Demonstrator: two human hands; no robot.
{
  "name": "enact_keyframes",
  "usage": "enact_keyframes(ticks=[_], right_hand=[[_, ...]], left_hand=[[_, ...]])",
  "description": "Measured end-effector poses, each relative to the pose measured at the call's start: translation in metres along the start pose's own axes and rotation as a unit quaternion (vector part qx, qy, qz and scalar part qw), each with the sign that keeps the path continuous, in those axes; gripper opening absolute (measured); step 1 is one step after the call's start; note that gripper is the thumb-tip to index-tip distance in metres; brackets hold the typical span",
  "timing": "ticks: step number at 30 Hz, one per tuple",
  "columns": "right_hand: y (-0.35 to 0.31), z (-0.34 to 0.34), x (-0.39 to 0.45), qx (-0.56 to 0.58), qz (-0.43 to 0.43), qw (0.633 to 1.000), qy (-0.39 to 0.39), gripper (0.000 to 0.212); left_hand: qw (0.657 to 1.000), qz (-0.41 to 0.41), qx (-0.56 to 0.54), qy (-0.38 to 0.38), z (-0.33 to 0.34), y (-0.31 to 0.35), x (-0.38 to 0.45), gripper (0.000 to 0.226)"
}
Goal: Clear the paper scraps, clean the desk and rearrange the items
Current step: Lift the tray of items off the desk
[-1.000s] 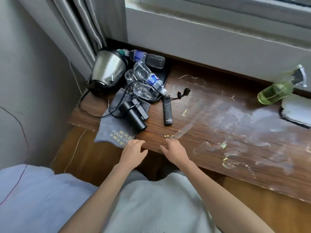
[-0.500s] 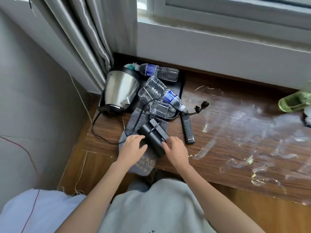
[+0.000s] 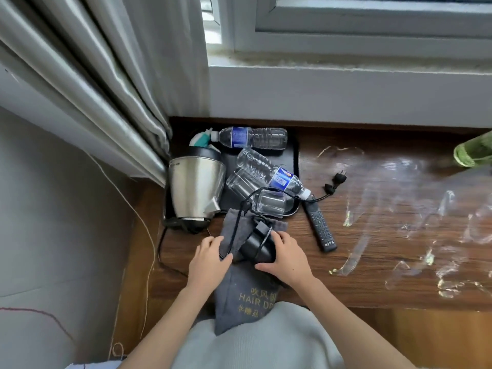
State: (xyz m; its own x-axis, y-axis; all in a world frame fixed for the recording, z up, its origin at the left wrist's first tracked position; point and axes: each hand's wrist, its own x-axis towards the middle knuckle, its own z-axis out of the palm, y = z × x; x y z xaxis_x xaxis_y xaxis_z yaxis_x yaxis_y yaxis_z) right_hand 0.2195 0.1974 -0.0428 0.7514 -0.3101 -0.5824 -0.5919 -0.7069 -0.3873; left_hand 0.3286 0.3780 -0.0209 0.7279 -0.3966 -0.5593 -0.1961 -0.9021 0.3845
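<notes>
Both hands, left (image 3: 209, 261) and right (image 3: 286, 258), apparently curl inward, gripping.

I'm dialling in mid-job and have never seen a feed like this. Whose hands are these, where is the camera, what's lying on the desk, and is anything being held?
There is no machine here: a person works with bare hands, and the one camera sits on their head, looking forward and down at a wooden desk under a window.

The right hand curls round a black hair dryer lying on its grey pouch. The left hand holds the pouch's edge beside the dryer.

Behind them a black tray holds a steel kettle on its side and lying water bottles. A remote control lies to the right, near the dryer's plug. Further right the desk shows wet streaks and small yellowish scraps, and a green bottle shows at the picture's edge.
</notes>
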Motion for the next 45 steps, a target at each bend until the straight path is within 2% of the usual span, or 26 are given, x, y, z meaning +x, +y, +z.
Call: enact_keyframes(ticks=[2, 7, 13, 20, 24, 27, 30, 32, 37, 39, 45], right_hand=[[-0.005, 0.005, 0.002, -0.001, 0.023, 1.000, 0.010, 0.109], [-0.018, 0.020, -0.001, -0.023, 0.083, 0.996, 0.030, 0.116], [-0.022, 0.025, -0.010, 0.065, 0.148, 0.987, 0.027, 0.117], [-0.014, 0.032, -0.013, 0.140, 0.129, 0.981, 0.045, 0.118], [-0.010, 0.033, -0.015, 0.197, 0.128, 0.970, 0.055, 0.115], [-0.006, 0.031, -0.008, 0.224, 0.122, 0.966, 0.029, 0.116], [-0.004, 0.028, -0.004, 0.224, 0.128, 0.966, -0.008, 0.119], [-0.005, 0.028, -0.009, 0.220, 0.131, 0.967, 0.001, 0.118], [-0.014, 0.010, -0.045, 0.246, 0.129, 0.957, 0.083, 0.113], [-0.020, -0.012, -0.056, 0.246, 0.122, 0.954, 0.119, 0.112], [-0.054, -0.101, -0.060, 0.184, 0.077, 0.956, 0.216, 0.113]], left_hand=[[1.000, -0.010, -0.016, -0.018, -0.001, -0.003, 0.006, 0.062], [0.976, -0.134, -0.151, -0.076, 0.004, -0.014, 0.017, 0.085], [0.957, -0.128, -0.230, -0.124, 0.016, -0.012, 0.024, 0.099], [0.943, -0.135, -0.288, -0.101, 0.024, -0.001, 0.023, 0.077], [0.929, -0.132, -0.329, -0.103, 0.030, 0.015, 0.023, 0.100], [0.920, -0.135, -0.353, -0.101, 0.035, 0.029, 0.022, 0.094], [0.929, -0.135, -0.334, -0.090, 0.039, 0.039, 0.019, 0.101], [0.930, -0.129, -0.333, -0.083, 0.038, 0.043, 0.016, 0.100], [0.941, -0.084, -0.318, -0.081, 0.018, 0.065, -0.004, 0.105], [0.946, -0.051, -0.311, -0.071, 0.002, 0.081, -0.011, 0.106], [0.949, 0.062, -0.309, 0.001, -0.072, 0.127, -0.011, 0.091]])
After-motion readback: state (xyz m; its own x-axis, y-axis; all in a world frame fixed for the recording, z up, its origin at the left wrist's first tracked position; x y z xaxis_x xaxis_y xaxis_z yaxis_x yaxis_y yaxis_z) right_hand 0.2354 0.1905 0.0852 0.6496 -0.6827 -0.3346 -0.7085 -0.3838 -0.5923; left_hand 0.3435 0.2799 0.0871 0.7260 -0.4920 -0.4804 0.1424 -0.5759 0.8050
